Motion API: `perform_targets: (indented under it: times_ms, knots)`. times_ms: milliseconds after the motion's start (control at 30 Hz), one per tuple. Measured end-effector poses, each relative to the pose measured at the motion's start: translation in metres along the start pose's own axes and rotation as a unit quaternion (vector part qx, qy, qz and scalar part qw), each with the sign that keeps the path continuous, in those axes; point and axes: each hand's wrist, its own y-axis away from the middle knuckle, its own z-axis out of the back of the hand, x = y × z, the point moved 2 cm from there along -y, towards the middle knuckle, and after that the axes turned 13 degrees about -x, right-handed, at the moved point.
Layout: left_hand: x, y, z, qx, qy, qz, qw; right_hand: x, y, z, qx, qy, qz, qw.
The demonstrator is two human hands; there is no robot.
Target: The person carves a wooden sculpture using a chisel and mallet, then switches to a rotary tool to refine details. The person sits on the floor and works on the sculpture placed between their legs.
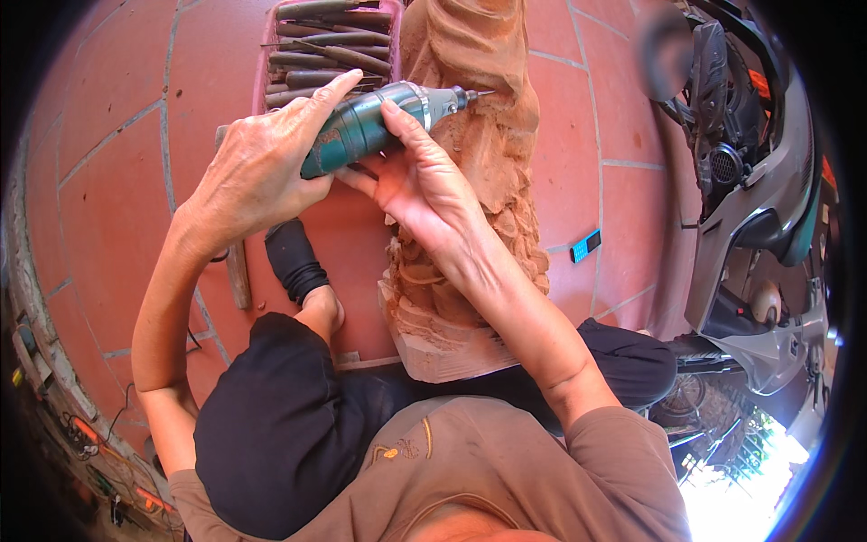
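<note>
A green and grey rotary tool (357,131) lies between my two hands, above a carved wooden sculpture (488,172). My left hand (257,167) grips its rear end, with the index finger stretched along the far side. My right hand (423,185) holds the body from the near side, thumb on top and the other fingers partly hidden beneath. The tool's thin bit (484,93) points right, over the sculpture's surface in this view; I cannot tell whether it touches. Folds and rounded shapes are cut into the dusty reddish-brown wood, which rises from a flat-edged base near my legs.
A pink basket (262,68) of several wooden-handled carving tools (334,41) sits beyond my left hand. Left of my socked foot lies a wooden handle (238,275). A blue phone (585,246) rests on the red tiles, and a motorbike (759,199) stands at right.
</note>
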Motion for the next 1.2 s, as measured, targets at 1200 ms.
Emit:
perform_targets:
  times_ms: [1200]
  knots:
    - [-0.008,-0.001,0.011,0.001,-0.043,0.042,0.998,0.002,0.003,0.001,0.001,-0.031,-0.007,0.999]
